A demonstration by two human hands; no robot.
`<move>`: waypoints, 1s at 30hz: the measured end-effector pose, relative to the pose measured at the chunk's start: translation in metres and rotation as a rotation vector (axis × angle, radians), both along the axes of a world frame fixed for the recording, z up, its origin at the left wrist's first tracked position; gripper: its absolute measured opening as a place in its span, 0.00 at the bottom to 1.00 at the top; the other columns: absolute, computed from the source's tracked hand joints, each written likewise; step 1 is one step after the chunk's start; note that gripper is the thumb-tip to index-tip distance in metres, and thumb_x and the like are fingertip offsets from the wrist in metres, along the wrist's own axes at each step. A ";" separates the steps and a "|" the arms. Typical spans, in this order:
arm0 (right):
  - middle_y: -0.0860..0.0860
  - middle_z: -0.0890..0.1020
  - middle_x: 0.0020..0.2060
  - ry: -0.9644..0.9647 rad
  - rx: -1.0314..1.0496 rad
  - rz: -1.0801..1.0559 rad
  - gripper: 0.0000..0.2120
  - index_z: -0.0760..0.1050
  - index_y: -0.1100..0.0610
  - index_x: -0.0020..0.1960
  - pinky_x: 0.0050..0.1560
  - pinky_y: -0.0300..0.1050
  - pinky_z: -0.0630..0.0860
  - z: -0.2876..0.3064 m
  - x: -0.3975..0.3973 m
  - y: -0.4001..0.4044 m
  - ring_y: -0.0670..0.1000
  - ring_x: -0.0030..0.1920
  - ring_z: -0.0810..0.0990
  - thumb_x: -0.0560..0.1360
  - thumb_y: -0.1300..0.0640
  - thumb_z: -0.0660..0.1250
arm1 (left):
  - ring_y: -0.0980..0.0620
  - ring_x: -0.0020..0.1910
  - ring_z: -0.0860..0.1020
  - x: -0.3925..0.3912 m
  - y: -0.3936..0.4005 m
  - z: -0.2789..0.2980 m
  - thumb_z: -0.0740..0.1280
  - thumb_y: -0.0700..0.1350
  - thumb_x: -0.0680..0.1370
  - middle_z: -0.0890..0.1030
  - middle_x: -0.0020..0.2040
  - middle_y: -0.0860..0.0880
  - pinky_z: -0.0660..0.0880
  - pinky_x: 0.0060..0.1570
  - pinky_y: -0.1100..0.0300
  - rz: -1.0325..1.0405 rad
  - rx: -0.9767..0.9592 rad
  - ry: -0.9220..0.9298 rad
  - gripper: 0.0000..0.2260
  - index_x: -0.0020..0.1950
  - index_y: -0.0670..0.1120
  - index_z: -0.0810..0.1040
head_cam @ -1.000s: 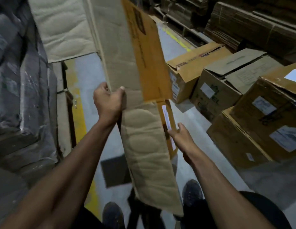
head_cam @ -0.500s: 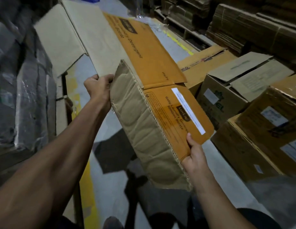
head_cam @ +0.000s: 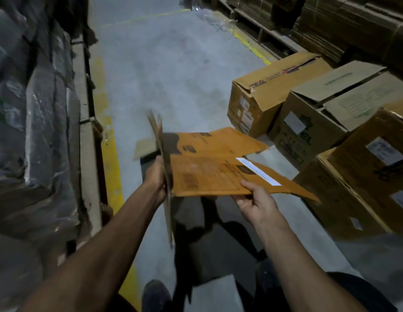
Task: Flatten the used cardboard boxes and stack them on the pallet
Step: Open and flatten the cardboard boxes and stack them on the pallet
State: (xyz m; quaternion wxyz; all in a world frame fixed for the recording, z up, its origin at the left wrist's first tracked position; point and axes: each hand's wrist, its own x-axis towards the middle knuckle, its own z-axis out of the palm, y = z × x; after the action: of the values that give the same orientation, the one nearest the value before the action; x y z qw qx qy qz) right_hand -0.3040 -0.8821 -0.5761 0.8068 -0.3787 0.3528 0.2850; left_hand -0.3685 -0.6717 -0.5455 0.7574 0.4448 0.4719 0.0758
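Observation:
An orange flattened cardboard box (head_cam: 209, 170) with a white label strip lies almost level at waist height in front of me. One flap stands on edge along its left side and hangs down. My left hand (head_cam: 156, 176) grips that left edge, partly hidden behind the upright flap. My right hand (head_cam: 254, 199) pinches the near edge, thumb on top and fingers underneath. A pallet (head_cam: 259, 25) with stacked flat cardboard (head_cam: 344, 23) stands far right.
Three unflattened boxes (head_cam: 270, 91) (head_cam: 317, 122) (head_cam: 371, 172) crowd the floor on my right. Plastic-wrapped goods (head_cam: 31, 113) line the left behind a yellow floor line (head_cam: 108, 154). Grey concrete aisle (head_cam: 169, 64) runs ahead. My shoes (head_cam: 155, 296) show below.
The box has swung down from upright and raised to nearly flat and low. My right hand has shifted to the near edge; my left hand has dropped with the left edge.

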 end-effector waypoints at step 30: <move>0.59 0.86 0.49 -0.036 -0.104 0.119 0.12 0.75 0.56 0.64 0.41 0.64 0.83 -0.001 -0.011 0.006 0.62 0.48 0.86 0.80 0.58 0.67 | 0.39 0.51 0.83 -0.080 -0.041 -0.040 0.67 0.35 0.79 0.82 0.56 0.35 0.82 0.44 0.41 0.559 -0.391 -0.133 0.15 0.65 0.36 0.75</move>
State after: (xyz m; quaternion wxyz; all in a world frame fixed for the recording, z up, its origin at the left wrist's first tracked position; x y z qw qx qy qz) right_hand -0.3147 -0.8764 -0.5769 0.7740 -0.4453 0.3294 0.3067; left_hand -0.4484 -0.7132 -0.5858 0.8073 0.1388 0.5307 0.2175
